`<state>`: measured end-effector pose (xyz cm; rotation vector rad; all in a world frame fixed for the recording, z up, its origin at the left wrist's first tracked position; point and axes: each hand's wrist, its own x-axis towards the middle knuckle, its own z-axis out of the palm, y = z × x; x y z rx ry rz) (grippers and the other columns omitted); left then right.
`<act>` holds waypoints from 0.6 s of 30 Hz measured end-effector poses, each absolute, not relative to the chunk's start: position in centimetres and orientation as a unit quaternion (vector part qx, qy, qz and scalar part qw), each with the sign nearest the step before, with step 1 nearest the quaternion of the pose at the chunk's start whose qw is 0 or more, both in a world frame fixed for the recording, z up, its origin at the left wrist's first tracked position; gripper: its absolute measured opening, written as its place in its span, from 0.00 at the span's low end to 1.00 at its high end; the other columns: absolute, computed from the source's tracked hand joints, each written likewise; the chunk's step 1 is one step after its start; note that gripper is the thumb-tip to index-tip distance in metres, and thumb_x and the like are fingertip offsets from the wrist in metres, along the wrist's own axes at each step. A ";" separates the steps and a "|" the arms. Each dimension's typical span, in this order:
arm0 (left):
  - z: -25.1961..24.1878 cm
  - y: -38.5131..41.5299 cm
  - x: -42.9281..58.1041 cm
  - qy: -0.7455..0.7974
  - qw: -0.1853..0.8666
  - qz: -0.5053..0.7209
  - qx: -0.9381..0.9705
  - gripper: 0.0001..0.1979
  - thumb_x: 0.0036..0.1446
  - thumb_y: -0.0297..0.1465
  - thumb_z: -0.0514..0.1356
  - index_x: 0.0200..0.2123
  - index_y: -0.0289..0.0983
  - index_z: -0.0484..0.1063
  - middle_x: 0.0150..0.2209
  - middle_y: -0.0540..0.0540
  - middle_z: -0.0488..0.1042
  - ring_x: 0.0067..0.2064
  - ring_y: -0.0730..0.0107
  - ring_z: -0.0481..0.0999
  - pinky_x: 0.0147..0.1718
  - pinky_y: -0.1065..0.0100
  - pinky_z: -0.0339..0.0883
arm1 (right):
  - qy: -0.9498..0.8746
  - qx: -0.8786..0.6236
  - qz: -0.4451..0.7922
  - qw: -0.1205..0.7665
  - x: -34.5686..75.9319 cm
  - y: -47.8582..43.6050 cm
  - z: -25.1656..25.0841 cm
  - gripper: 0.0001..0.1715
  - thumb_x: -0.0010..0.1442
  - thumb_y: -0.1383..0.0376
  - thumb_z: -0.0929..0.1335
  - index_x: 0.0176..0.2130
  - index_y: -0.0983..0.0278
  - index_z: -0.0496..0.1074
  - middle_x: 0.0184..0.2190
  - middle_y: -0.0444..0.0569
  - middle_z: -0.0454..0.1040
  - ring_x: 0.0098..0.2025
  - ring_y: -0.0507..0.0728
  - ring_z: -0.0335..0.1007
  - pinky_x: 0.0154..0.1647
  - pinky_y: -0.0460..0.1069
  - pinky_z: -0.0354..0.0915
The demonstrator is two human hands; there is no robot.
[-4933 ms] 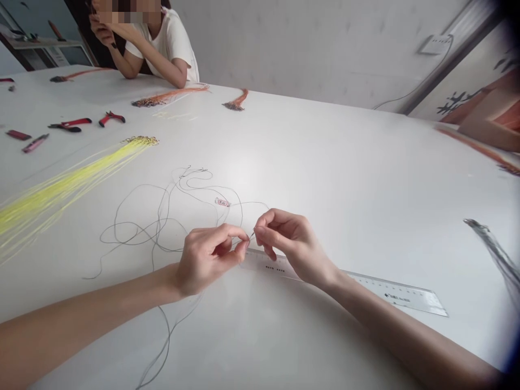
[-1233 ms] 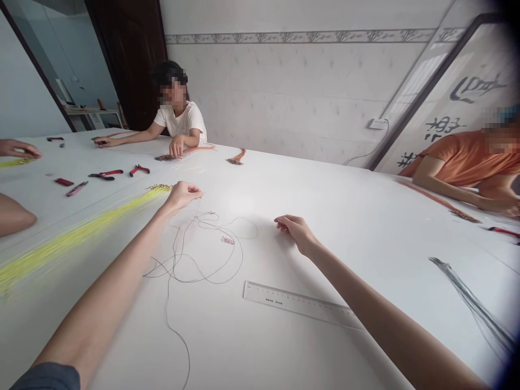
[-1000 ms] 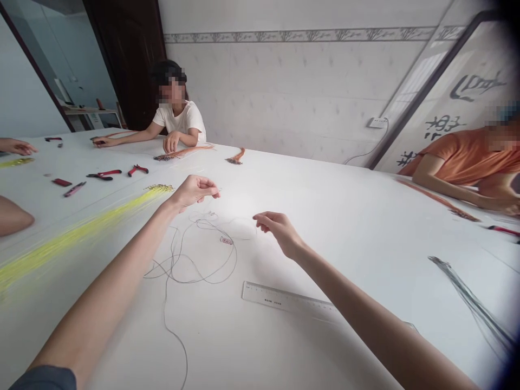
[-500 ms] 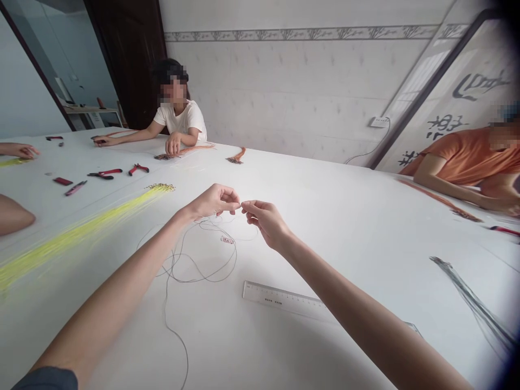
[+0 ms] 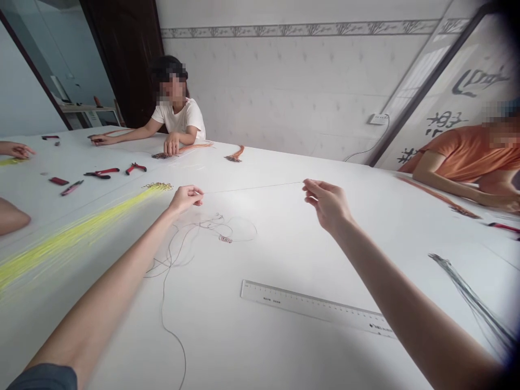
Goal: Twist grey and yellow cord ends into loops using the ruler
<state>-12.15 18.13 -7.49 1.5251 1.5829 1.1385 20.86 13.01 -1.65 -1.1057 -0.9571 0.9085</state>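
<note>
A thin grey cord (image 5: 252, 187) is stretched taut in the air between my two hands, above the white table (image 5: 284, 254). My left hand (image 5: 186, 198) pinches one end, fingers closed. My right hand (image 5: 328, 203) pinches the other end with thumb and forefinger. The slack of the cord (image 5: 190, 244) lies in loose loops on the table below my left hand, with a small pink tag (image 5: 225, 239) on it. A clear plastic ruler (image 5: 317, 309) lies flat on the table nearer to me.
A bundle of yellow cords (image 5: 69, 235) fans out at the left, and grey cords (image 5: 475, 303) lie at the right. Red pliers (image 5: 101, 172) and orange cord bundles (image 5: 238, 154) lie further back. One person in white sits across; another in orange sits at the right. Someone's arm rests at the left edge.
My hands met over the loose loops and pinched the cord, then drew apart, the right hand moving right, so the cord is now pulled tight between them.
</note>
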 end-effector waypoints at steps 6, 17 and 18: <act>-7.9 19.1 -13.8 0.658 0.257 0.522 0.478 0.10 0.60 0.33 0.56 0.41 0.31 0.68 0.37 0.46 0.71 0.35 0.72 0.73 0.33 0.66 0.71 | -0.292 -0.488 0.359 0.740 25.7 12.3 -1.8 0.07 0.52 0.72 0.69 0.23 0.67 0.69 0.22 0.43 0.65 0.22 0.44 0.57 0.20 0.41 0.56; -4.9 18.2 -12.5 0.581 0.257 0.633 0.441 0.07 0.57 0.30 0.58 0.30 0.31 0.68 0.20 0.54 0.66 0.22 0.78 0.67 0.22 0.75 0.63 | -0.249 -0.432 0.425 0.755 28.7 9.3 0.4 0.15 0.58 0.73 0.65 0.22 0.63 0.66 0.18 0.39 0.57 0.18 0.44 0.50 0.18 0.43 0.52; -4.2 17.7 -11.9 0.560 0.275 0.632 0.460 0.08 0.57 0.30 0.57 0.28 0.32 0.68 0.18 0.54 0.65 0.21 0.78 0.67 0.21 0.75 0.62 | -0.265 -0.427 0.464 0.730 27.8 9.0 0.2 0.12 0.56 0.73 0.66 0.22 0.64 0.67 0.18 0.39 0.57 0.19 0.44 0.51 0.18 0.43 0.53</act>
